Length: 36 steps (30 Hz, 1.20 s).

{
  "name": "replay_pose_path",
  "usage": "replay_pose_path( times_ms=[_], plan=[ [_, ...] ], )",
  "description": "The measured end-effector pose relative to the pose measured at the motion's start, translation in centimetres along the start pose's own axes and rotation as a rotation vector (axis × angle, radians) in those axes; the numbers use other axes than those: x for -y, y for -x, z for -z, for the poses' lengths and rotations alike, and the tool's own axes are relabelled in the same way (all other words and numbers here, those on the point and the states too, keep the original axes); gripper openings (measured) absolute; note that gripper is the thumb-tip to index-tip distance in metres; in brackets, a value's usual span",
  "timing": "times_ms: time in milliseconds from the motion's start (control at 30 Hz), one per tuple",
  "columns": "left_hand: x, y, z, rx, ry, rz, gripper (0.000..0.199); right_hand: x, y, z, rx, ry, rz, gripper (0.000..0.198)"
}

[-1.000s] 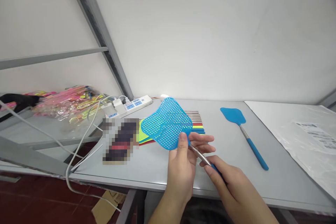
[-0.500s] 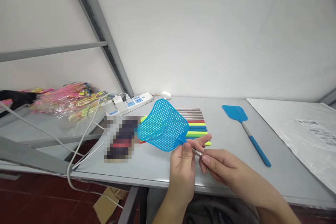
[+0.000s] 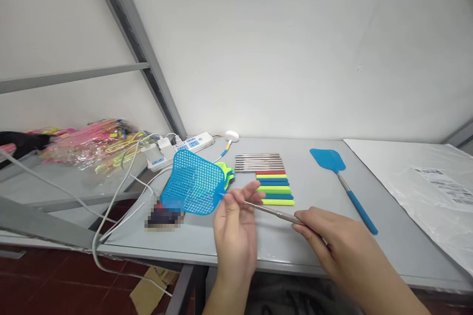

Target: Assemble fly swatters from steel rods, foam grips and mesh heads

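A blue fly swatter (image 3: 194, 182) is in both hands, its perforated head tilted up to the left. My left hand (image 3: 236, 229) pinches it at the neck, where the head meets a thin metal rod (image 3: 268, 210). Its other fingers are loosely curled. My right hand (image 3: 332, 234) is closed around the rod's thicker far end, and several thin sections show between the hands. Behind them lie several metal rods (image 3: 258, 161) in a row, and colored handle sleeves (image 3: 273, 189) in red, yellow, green and blue. Yellow-green swatter heads (image 3: 226, 171) are partly hidden behind the blue one.
On the right lies another blue fly swatter (image 3: 349, 192) with a blue handle, beside a white plastic bag (image 3: 410, 187). A power strip (image 3: 195, 142) with white cables stands at the back left. Bagged colorful items (image 3: 88, 145) are piled beyond the metal frame (image 3: 148, 59).
My hands have moved apart, and a longer stretch of the rod shows between them. The swatter head has shifted left with my left hand, uncovering more of the rods and sleeves.
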<state>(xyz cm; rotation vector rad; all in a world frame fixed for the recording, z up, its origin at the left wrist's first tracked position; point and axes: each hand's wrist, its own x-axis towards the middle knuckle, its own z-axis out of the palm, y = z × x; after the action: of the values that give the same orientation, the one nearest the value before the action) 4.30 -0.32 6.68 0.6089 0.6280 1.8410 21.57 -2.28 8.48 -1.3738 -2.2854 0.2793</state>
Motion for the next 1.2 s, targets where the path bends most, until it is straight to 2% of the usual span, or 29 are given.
replay_pose_path(
  times_ms=[100,200,300,500,600,733,833,1033,1200],
  plan=[
    [-0.2,-1.0,0.4,-0.056,0.036,-0.034,0.027,-1.6,0.6,0.2,-0.03,0.092,0.02,0.024],
    [0.4,-1.1,0.3,-0.085,0.041,0.009,0.026,-2.8,1.0,0.3,-0.05,0.139,0.023,0.024],
    [1.5,-0.4,-0.3,-0.098,0.051,0.064,0.026,-2.7,1.1,0.2,-0.089,0.152,-0.023,0.022],
    [2.6,1.0,-1.1,-0.054,0.04,0.149,0.029,-0.9,0.2,-0.6,-0.109,0.176,-0.001,0.029],
    [2.5,1.2,-1.1,-0.036,0.001,0.162,0.028,-1.0,0.0,-0.8,-0.156,0.192,0.02,0.03],
    [2.7,1.6,-1.4,0.055,-0.047,0.195,0.03,-1.2,0.0,-0.4,-0.183,0.163,0.019,0.03],
    [2.3,1.5,-1.4,0.055,-0.048,0.168,0.03,-1.3,0.1,-0.1,-0.162,0.118,0.039,0.029],
    [0.2,-0.5,-0.4,-0.114,0.005,-0.007,0.026,-3.7,1.2,0.8,-0.118,0.085,0.053,0.024],
    [0.4,-0.2,-0.5,-0.031,-0.055,0.064,0.027,-6.4,2.4,2.5,-0.136,0.103,0.071,0.023]
  ],
)
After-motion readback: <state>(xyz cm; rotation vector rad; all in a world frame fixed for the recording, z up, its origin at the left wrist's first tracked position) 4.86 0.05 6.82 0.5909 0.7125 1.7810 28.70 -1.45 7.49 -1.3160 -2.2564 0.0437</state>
